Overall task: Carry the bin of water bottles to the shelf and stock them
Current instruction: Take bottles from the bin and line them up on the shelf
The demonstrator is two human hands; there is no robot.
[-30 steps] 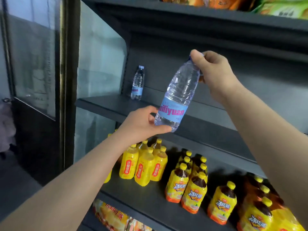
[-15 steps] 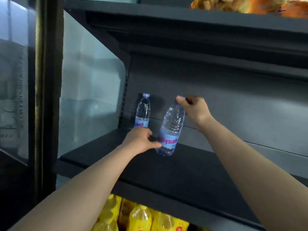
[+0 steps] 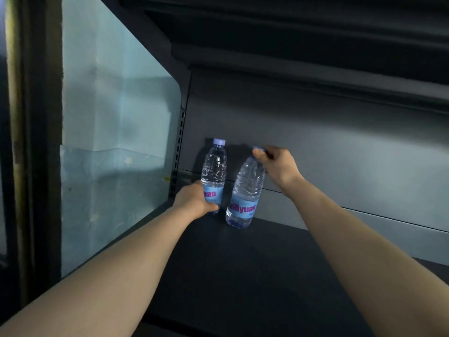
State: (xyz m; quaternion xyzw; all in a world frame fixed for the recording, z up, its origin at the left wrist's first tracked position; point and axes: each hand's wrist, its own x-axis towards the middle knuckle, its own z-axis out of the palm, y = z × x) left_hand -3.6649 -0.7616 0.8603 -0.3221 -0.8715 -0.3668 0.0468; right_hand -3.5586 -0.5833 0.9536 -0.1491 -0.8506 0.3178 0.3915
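Bottles are being lined up at the shelf's (image 3: 243,276) back left corner: the right hand (image 3: 279,167) pinches the tilted bottle's (image 3: 245,195) cap to stand it beside the upright bottle (image 3: 213,171), which the left hand (image 3: 194,201) grips, probably steadying it.

Both arms reach forward; the left hand (image 3: 195,201) curls low (thumb underneath), the right hand (image 3: 277,166) pinches higher up.

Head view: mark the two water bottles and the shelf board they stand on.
Left water bottle (image 3: 213,166), head view: clear body above the label.
Right water bottle (image 3: 244,207), head view: blue label.
Shelf board (image 3: 243,276), head view: bare dark surface in front of the bottles.
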